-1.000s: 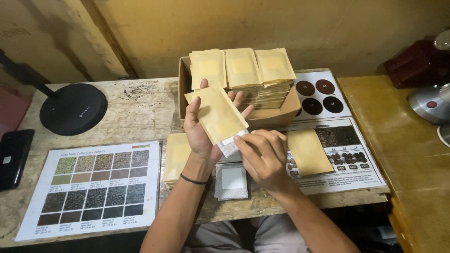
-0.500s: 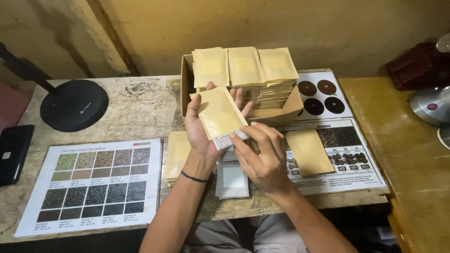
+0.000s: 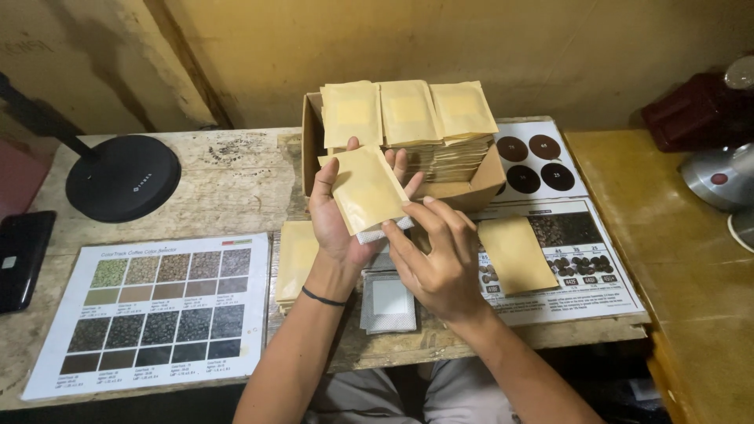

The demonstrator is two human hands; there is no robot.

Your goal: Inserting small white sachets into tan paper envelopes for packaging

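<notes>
- Left hand point(image 3: 339, 216) cradled a tan pouch point(image 3: 366, 188) upright, mouth downward.
- Right hand point(image 3: 440, 255) pinched the white filter bag point(image 3: 382, 231) at that mouth.

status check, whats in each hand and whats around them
Left hand holds tan pouch upright. Right hand fingers on white filter bag at the pouch's lower edge. Box of pouches just behind, flat filter on table below.

One cardboard box point(image 3: 463, 188), three pouch stacks point(image 3: 408, 118), three printed charts point(image 3: 157, 310), one lamp base point(image 3: 122, 177), one phone point(image 3: 22, 259)
</notes>
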